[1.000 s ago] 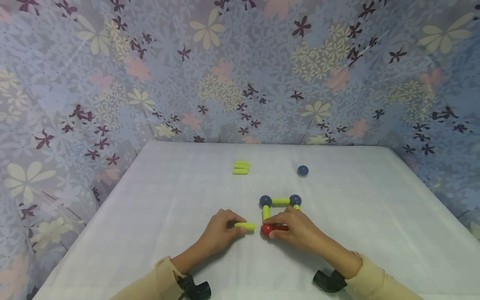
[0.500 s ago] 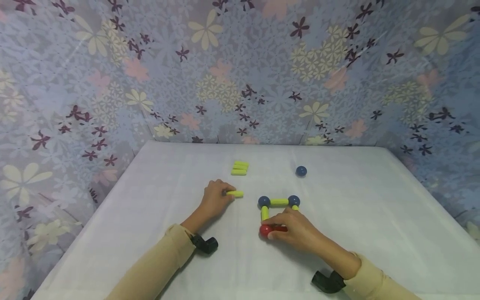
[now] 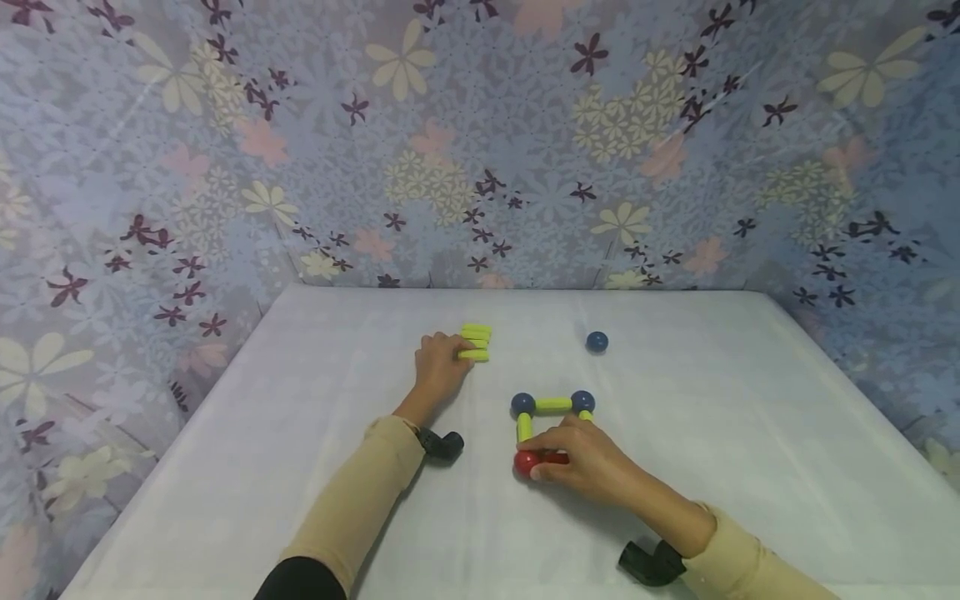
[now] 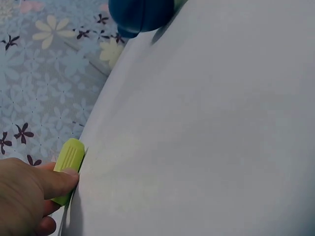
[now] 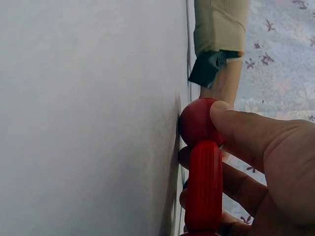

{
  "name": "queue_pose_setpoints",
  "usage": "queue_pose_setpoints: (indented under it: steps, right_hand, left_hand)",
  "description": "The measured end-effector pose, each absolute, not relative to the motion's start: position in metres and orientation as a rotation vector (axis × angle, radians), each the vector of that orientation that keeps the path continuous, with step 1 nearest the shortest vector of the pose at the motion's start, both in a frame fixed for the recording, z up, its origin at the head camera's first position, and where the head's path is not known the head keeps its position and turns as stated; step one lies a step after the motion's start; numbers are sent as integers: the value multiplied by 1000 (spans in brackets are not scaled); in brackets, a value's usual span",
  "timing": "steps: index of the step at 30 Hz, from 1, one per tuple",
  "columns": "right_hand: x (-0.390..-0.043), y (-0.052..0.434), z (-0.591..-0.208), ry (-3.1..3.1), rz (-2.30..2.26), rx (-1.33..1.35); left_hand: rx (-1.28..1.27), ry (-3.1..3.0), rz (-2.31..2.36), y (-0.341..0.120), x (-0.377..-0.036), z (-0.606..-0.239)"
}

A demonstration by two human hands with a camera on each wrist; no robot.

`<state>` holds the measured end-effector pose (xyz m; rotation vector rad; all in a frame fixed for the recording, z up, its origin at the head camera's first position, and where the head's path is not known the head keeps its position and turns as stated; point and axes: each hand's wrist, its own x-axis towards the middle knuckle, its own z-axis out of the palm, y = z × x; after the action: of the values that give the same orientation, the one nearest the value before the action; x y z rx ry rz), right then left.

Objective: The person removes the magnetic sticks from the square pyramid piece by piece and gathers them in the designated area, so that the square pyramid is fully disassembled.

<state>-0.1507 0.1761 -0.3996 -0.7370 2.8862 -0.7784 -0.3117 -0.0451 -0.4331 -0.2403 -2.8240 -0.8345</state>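
My left hand (image 3: 441,365) pinches a yellow-green magnetic stick (image 4: 70,156) between thumb and fingers, right beside a small row of similar sticks (image 3: 476,329) at the back of the table. With thumb and fingers, my right hand (image 3: 588,457) grips a red ball (image 5: 199,122); a red stick (image 5: 205,187) joined to it runs under the palm. The red ball sits at the near left corner of a frame. Two blue balls (image 3: 522,405) and yellow-green sticks (image 3: 552,404) form its far side and left side. The right hand hides the frame's near right part.
A loose blue ball (image 3: 597,342) lies at the back right of the white-covered table (image 3: 697,400). Floral cloth (image 3: 480,150) hangs behind the table and along its sides. Each wrist carries a black camera mount (image 3: 652,562).
My left hand has carried its yellow-green stick away from near the red ball, forward to the row of sticks. The right hand has stayed on the red ball.
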Motion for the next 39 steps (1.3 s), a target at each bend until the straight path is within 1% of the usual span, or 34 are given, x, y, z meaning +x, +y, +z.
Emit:
queue_pose_setpoints:
  steps: [10, 22, 26, 35, 39]
  right_hand:
    - [-152, 171, -397, 2850, -783, -805]
    - [-151, 169, -396, 2867, -750, -816]
    - [-156, 175, -391, 2925, -750, -793]
    - [-185, 191, -384, 3035, -755, -607]
    - [-196, 195, -385, 3053, -719, -584]
  left_hand:
    - [-122, -2807, -834, -36, -327, -433]
    - [-98, -2810, -849, -39, -326, -432]
    - [-138, -2783, -935, -42, -312, -427]
    - [-451, -2855, -1270, -37, -252, -415]
    - [-569, -2851, -1350, -33, -235, -415]
